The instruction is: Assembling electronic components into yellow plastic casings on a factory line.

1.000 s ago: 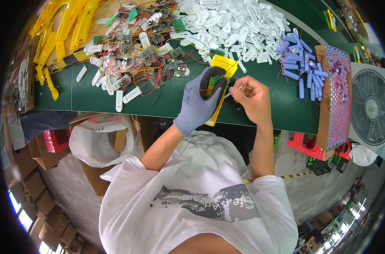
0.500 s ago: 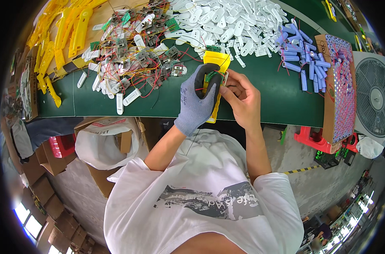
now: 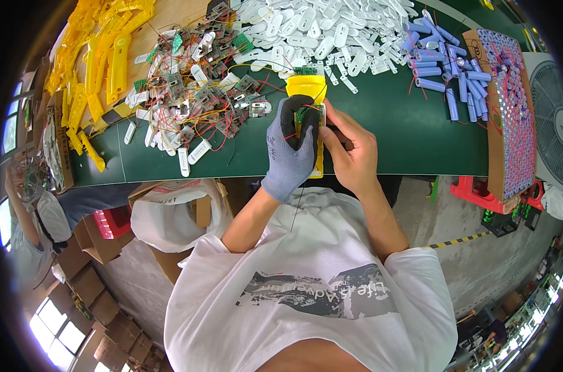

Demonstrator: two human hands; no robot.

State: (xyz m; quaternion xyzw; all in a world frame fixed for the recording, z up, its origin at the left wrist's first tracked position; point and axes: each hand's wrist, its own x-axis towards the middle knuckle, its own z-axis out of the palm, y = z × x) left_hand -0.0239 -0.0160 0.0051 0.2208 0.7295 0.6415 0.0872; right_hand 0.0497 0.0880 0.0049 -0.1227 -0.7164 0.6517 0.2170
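A long yellow plastic housing (image 3: 306,90) is held upright just over the near edge of the green table. My left hand (image 3: 286,149), in a grey-blue glove with black fingertips, is wrapped round it. Inside the housing, between the gloved fingers, shows a small green circuit board (image 3: 305,114) with red wire. My bare right hand (image 3: 356,149) has its thumb and index finger pinched at the housing's right side, by a thin whitish edge. What those fingertips grip is partly hidden. Another bit of green board with wire (image 3: 304,70) appears at the housing's far end.
Wired circuit boards (image 3: 197,99) lie tangled left of my hands, with yellow housings (image 3: 111,62) farther left. White plastic pieces (image 3: 325,37) are heaped at the back. Loose blue battery cells (image 3: 445,68), a carton of cells (image 3: 507,124) and a fan (image 3: 554,118) stand right.
My view has shifted slightly, so the table contents sit a little differently. My right thumb and index finger have moved closer in against the housing's side. The left hand keeps its hold.
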